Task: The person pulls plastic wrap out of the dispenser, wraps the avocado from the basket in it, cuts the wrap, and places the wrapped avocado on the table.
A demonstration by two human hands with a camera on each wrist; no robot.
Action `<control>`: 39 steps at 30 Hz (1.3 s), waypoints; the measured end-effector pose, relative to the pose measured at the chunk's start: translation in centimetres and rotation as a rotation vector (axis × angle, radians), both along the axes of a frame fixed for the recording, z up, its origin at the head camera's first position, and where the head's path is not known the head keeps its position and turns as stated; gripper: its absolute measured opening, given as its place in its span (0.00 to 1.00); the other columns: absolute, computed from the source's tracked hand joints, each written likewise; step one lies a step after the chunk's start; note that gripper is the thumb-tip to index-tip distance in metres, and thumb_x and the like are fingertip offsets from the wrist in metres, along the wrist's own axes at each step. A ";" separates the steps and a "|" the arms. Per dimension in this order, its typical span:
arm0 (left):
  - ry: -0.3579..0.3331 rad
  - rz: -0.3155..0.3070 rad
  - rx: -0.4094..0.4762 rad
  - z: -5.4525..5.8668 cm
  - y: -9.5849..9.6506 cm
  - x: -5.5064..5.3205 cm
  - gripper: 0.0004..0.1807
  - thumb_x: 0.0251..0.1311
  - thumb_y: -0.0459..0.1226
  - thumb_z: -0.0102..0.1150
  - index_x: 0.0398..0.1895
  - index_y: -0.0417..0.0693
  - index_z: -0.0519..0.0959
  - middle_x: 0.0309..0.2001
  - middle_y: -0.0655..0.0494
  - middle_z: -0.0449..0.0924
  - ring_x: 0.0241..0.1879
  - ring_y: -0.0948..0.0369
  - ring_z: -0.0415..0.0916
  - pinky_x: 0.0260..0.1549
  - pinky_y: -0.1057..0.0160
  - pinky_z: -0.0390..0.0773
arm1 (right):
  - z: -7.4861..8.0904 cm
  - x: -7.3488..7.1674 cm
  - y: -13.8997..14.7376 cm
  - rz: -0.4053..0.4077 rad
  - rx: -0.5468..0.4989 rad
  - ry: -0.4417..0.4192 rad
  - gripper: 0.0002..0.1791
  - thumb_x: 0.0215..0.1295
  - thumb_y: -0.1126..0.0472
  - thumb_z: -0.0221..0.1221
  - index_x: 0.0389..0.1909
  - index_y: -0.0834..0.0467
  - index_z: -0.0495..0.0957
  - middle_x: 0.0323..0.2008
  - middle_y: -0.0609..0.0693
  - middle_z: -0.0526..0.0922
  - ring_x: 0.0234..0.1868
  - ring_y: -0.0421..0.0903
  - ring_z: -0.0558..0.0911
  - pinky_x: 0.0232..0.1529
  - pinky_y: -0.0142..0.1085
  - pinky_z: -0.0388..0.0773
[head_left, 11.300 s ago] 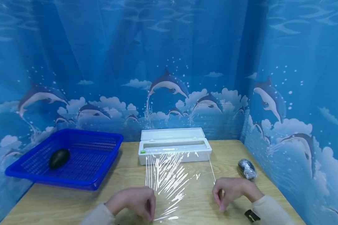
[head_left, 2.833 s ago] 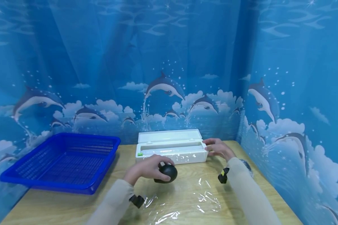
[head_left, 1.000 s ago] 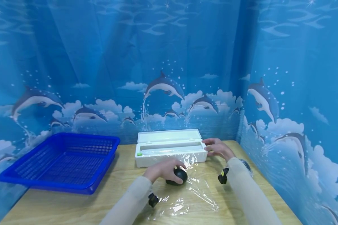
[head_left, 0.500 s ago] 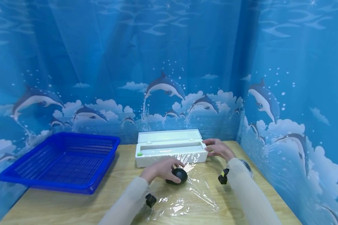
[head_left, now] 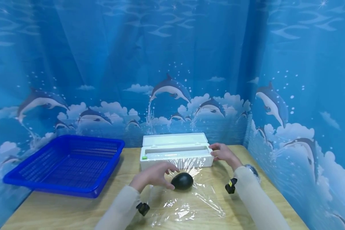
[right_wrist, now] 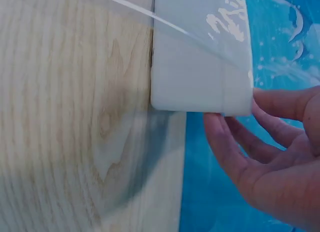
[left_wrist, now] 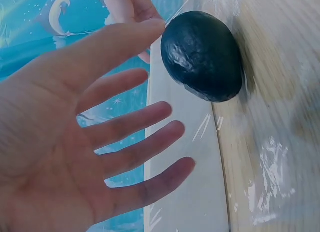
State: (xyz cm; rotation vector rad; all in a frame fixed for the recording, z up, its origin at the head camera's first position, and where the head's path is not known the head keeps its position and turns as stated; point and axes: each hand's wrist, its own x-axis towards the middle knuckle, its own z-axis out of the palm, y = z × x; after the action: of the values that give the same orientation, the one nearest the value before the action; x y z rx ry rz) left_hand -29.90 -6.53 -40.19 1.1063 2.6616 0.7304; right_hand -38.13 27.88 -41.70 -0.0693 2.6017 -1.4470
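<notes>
A dark, egg-shaped avocado lies on a sheet of clear cling film spread over the table. Just left of it, my left hand has its fingers spread apart and holds nothing. In the left wrist view its thumb tip is at the edge of the avocado; whether they touch I cannot tell. The film runs from the front of a white cling film box, whose lid stands up. Fingertips of my right hand rest against the box's right end, near its top edge.
At the left stands a blue plastic basket with nothing visible inside. A film-wrapped object sits beyond my right sleeve, partly hidden. A green tab marks the box's left end. The dolphin-print curtain closes off the back and right.
The avocado has gone from the basket onto the film. My left hand has let go of it and drawn back left. My right hand has stayed at the box's end since 2.8 s ago.
</notes>
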 end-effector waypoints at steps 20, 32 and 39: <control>-0.126 0.005 0.004 -1.5 -5.4 3.1 0.29 0.48 0.41 0.80 0.57 0.52 0.83 0.56 0.58 0.85 0.52 0.54 0.83 0.52 0.57 0.84 | 2.6 10.9 0.2 0.297 0.247 0.141 0.18 0.61 0.72 0.64 0.52 0.71 0.79 0.49 0.71 0.82 0.45 0.59 0.86 0.38 0.39 0.87; -0.253 -0.007 0.012 -2.5 -7.4 4.4 0.25 0.48 0.37 0.79 0.53 0.55 0.84 0.49 0.61 0.86 0.48 0.63 0.82 0.51 0.59 0.82 | 0.0 14.3 0.9 0.473 0.228 -0.013 0.11 0.53 0.75 0.63 0.38 0.64 0.79 0.30 0.54 0.84 0.22 0.42 0.79 0.21 0.33 0.81; -0.279 -0.005 0.017 -3.3 -7.4 4.8 0.23 0.46 0.38 0.79 0.49 0.58 0.85 0.44 0.66 0.85 0.44 0.70 0.80 0.48 0.67 0.81 | -1.2 14.9 0.4 0.501 0.172 -0.126 0.13 0.48 0.76 0.61 0.35 0.62 0.78 0.22 0.53 0.83 0.22 0.44 0.81 0.22 0.33 0.82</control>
State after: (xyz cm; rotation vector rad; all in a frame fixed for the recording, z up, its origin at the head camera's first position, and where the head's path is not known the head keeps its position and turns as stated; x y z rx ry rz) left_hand -25.11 -13.96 -43.52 0.9364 2.4223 0.8398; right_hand -23.24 28.26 -42.86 -0.5449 2.3607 -1.0155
